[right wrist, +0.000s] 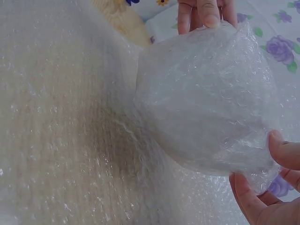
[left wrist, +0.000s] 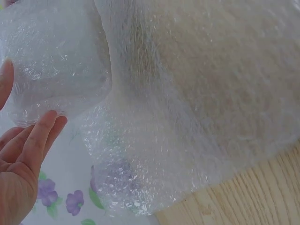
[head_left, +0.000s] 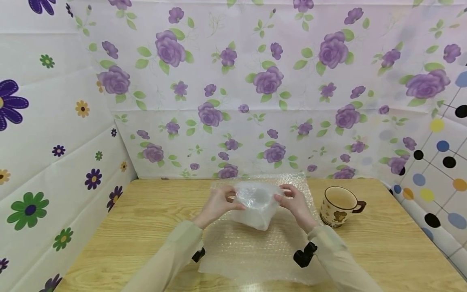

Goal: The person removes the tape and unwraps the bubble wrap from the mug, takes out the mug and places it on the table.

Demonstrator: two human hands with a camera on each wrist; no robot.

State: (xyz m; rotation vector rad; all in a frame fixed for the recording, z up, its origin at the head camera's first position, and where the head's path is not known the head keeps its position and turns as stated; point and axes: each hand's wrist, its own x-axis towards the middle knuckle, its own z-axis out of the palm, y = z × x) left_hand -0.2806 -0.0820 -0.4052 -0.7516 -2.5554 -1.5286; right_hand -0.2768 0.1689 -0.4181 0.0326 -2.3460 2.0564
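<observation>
Both hands hold a bundle wrapped in clear bubble wrap (head_left: 257, 202) over the middle of the table. Its left side is gripped between the thumb and fingers of my left hand (head_left: 220, 204). On the opposite side, my right hand (head_left: 296, 202) pinches the wrap with thumb and fingertips, as the right wrist view also shows at the bundle's crinkled edge (right wrist: 253, 154). Something pale and rounded shows through the layers, and I cannot tell what it is. Beneath the bundle, a large sheet of bubble wrap (head_left: 251, 255) spreads over the wooden table (head_left: 146, 219).
To the right of the sheet stands an upright mug (head_left: 338, 207) with a brown handle and a bear picture, close to my right forearm. A flowered cloth (head_left: 240, 138) hangs behind the table's back edge. Patterned cloths also line the left and right sides.
</observation>
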